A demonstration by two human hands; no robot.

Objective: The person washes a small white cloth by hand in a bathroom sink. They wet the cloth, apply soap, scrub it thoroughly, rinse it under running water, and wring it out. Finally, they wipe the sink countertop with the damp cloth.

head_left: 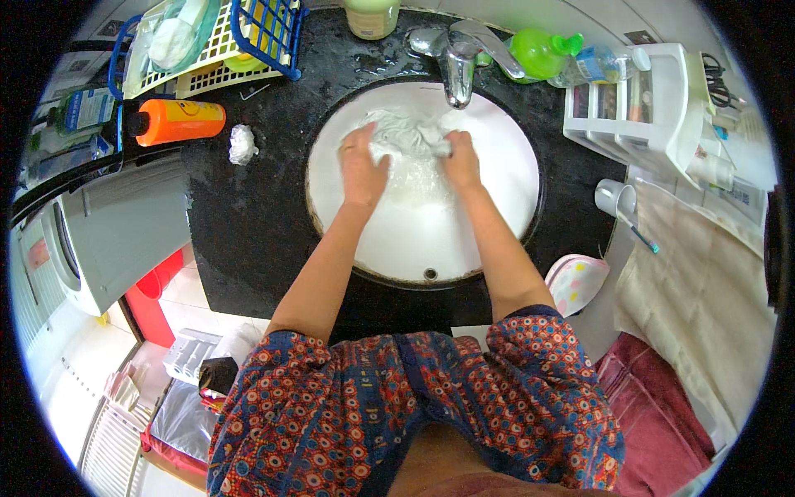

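A wet, crumpled white cloth (411, 135) lies in the white oval washbasin (406, 240), toward its far side below the chrome tap (460, 70). Shallow, bubbly water shows just on the near side of the cloth. My left hand (363, 168) is at the cloth's left edge, thumb spread away from the fingers, fingertips touching the fabric and slightly blurred. At the right edge, my right hand (462, 162) has its fingers curled onto the cloth; part of that grip is hidden.
Around the basin runs a wet black counter (248, 224). On its left are an orange bottle (180, 122), a crumpled white lump (243, 145) and a basket (269, 37). A green bottle (538, 54), white drawers (629, 116) and a cup (614, 197) stand on the right.
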